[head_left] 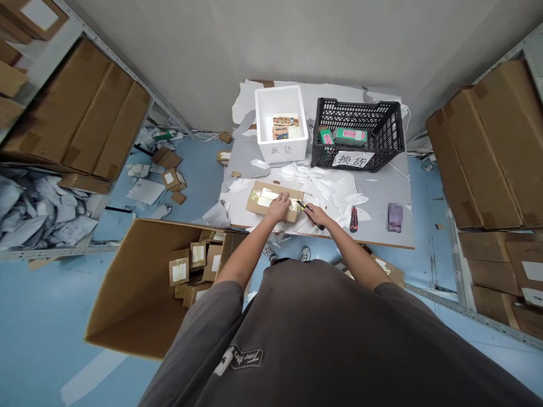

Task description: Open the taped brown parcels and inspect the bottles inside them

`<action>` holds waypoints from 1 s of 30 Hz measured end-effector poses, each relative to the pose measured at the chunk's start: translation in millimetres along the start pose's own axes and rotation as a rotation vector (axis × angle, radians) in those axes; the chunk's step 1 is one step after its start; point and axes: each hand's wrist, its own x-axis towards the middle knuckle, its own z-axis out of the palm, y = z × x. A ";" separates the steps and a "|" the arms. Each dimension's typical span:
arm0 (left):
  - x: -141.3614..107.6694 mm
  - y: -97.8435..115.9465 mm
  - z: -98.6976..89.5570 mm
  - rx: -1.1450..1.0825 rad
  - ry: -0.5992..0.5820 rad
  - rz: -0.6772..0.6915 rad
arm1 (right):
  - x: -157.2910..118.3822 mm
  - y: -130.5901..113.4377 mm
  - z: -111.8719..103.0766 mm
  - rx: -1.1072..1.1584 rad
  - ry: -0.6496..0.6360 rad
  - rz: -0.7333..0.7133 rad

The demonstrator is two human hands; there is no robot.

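Note:
A taped cardboard box (pixel 266 199) with a white label lies flat on the table near its front edge. My left hand (pixel 279 207) rests on top of the box, palm down and open. In my right hand (pixel 316 215) is a yellow-and-black utility knife (pixel 302 204), with my fingers closed round it. The knife's tip is at the right end of the box, over the taped edge; whether it touches the tape I cannot tell. A second, red-and-black utility knife (pixel 353 219) lies on the table to the right of my right hand.
Behind the box stand a white foam bin (pixel 282 151) with small packets and a black crate (pixel 358 120) with green boxes. Torn paper (pixel 331 189) litters the table (pixel 382 189). A large open carton (pixel 131 282) of parcels is at left. Shelves with cartons (pixel 483 147) flank both sides.

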 end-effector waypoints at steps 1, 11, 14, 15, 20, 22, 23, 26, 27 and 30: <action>1.2 -0.4 0.0 -0.006 -0.017 0.005 | -2.1 -0.9 -0.4 -0.013 -0.017 0.013; 12.3 -4.2 -5.7 -0.055 -0.079 -0.004 | 0.3 -11.0 -14.0 0.003 -0.153 0.082; 15.4 -2.6 -8.7 -0.068 -0.091 -0.036 | -5.9 -8.6 -2.4 0.070 -0.238 0.126; 15.8 -2.5 -9.1 -0.072 -0.094 -0.035 | -8.8 -7.9 3.5 0.091 -0.227 0.129; 10.6 -8.2 -8.9 -0.139 -0.073 0.001 | -28.9 3.2 23.1 0.133 -0.121 0.128; 9.9 -13.1 -9.9 -0.196 0.002 -0.030 | -36.6 10.2 20.3 0.125 -0.066 0.141; 11.2 -15.6 -10.7 -0.211 0.049 -0.060 | -39.5 13.1 17.3 0.120 -0.022 0.143; 23.3 -22.3 -13.2 -0.178 0.098 -0.138 | -42.5 16.5 8.3 0.085 0.090 0.130; 29.1 -24.0 -13.6 -0.163 0.078 -0.142 | -41.5 16.0 6.6 0.058 0.112 0.120; 46.3 -28.4 -12.2 -0.146 -0.004 -0.136 | -34.7 12.5 5.8 -0.072 0.171 0.090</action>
